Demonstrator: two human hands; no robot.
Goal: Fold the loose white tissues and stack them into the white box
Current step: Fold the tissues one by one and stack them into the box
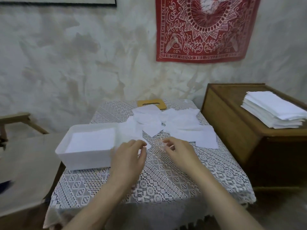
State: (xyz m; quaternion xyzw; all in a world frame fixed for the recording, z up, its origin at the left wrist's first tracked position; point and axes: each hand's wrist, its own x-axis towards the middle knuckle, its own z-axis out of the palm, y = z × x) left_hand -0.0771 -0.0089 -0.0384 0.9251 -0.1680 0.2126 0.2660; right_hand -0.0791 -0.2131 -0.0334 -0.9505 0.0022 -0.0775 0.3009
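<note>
Far left: wooden stand [15, 119] by the wall, partly cut off by the frame edge. Above it, the corner of a dark picture frame [66, 3].

White box [86, 159] sits on the left edge of the lace-covered counter [174, 180], open top. Inside lies a flat layer of folded tissues [93, 140], filling most of the floor of the box.

Left hand [129, 156] is just right of the box, palm down and fingers loosely curled. Its fingertips [143, 145] are at the near corner of one tissue. Cannot tell whether it pinches that corner or only touches it; the frame is blurred there.

Behind the hands, loose tissues [167, 123] are spread in an overlapping heap across the middle and back of the counter. Some reach the box's right wall. A tan wooden board [150, 102] with a slot lies at the back edge, partly under the heap.

Right hand [178, 152] is near the left one but apart from it. It is over bare lace, fingers loosely curled, nothing seen in them, just short of the heap's near edge.

On the wall above, a red patterned bandana [206, 29] hangs.

Right of the counter is a brown wooden cabinet [232, 130]. On top of it is a neat tissue stack [274, 112], well apart from the box.
</note>
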